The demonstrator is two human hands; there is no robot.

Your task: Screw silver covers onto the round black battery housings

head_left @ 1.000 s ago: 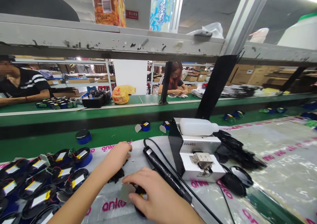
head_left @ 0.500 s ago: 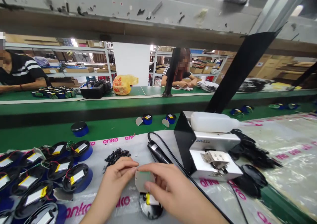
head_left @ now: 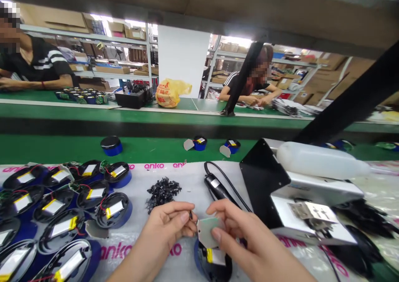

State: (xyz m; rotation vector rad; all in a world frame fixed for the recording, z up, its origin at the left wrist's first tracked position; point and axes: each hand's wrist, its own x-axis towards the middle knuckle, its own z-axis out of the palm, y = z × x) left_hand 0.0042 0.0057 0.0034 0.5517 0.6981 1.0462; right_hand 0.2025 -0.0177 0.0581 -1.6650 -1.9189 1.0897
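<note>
"What's closest to us?"

"A blue housing (head_left: pixel 199 260) on the printed plastic sheet (head_left: pixel 146 269), with a pale battery (head_left: pixel 218 257) inside it."

"And the hands?"

"Just over it. The right hand (head_left: pixel 241 232) grips a grey plate (head_left: pixel 206 233) between thumb and fingers, above the housing's far edge. The left hand (head_left: pixel 171 221) pinches a small black piece (head_left: pixel 190 214) in its fingertips, just beside the plate."

"What's around them?"

"Rows of similar housings (head_left: pixel 64 231) on the left, a heap of black bits (head_left: pixel 163 190) beyond the left hand, then a black corded tool (head_left: pixel 217 185) near a metal machine (head_left: pixel 307 221) with a white bottle (head_left: pixel 321 159) lying on top."

"Past the sheet?"

"A green belt (head_left: pixel 152 147) carrying a few more housings. Farther off, a yellow bag (head_left: pixel 171 93) sits on a bench between two co-workers (head_left: pixel 40 62)."
</note>
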